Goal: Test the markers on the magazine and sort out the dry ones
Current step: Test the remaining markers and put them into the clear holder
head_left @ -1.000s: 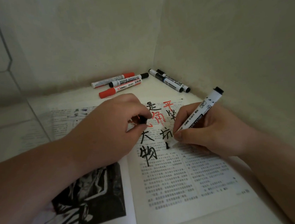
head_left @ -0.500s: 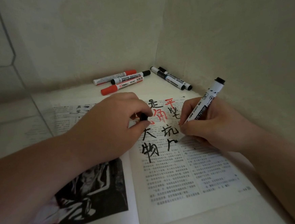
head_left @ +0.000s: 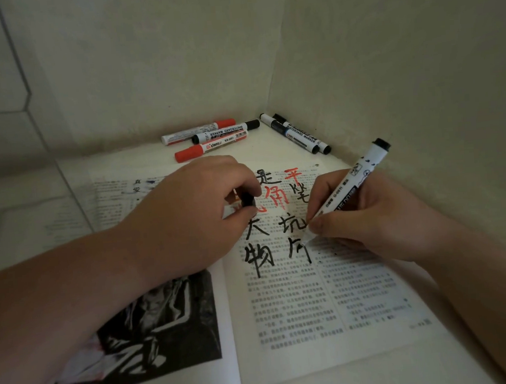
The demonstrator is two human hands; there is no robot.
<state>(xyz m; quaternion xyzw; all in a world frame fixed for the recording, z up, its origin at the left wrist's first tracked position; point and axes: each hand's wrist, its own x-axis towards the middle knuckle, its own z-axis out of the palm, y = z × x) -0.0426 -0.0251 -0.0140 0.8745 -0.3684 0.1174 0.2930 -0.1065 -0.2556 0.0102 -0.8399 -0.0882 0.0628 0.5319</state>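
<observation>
A: Status?
B: The marker (head_left: 351, 190) is pinched by right hand (head_left: 374, 215), tip on magazine (head_left: 315, 308) near worktop's (head_left: 272, 148) right edge; cap (head_left: 246, 199) is pinched by left hand (head_left: 187, 215).
A: Risk?
B: Wet ink may be smeared by the palm.

You are working in dim, even light with a greenish-grey cast, and nothing is glaring. The pale tabletop (head_left: 260, 148) around the spare markers (head_left: 211, 139) is catching the most light, while the walls (head_left: 145, 64) are darkening toward the upper corners. Your right hand (head_left: 368, 213) is throwing a soft-edged shadow onto the magazine (head_left: 330, 301). The wide lens is bending the wall seam (head_left: 22, 88) at the left and swelling your forearms (head_left: 43, 314), which are looking murky at the bottom corners. Marker lettering is showing sharp mid-frame; the magazine print is softening toward the lower edge.
</observation>
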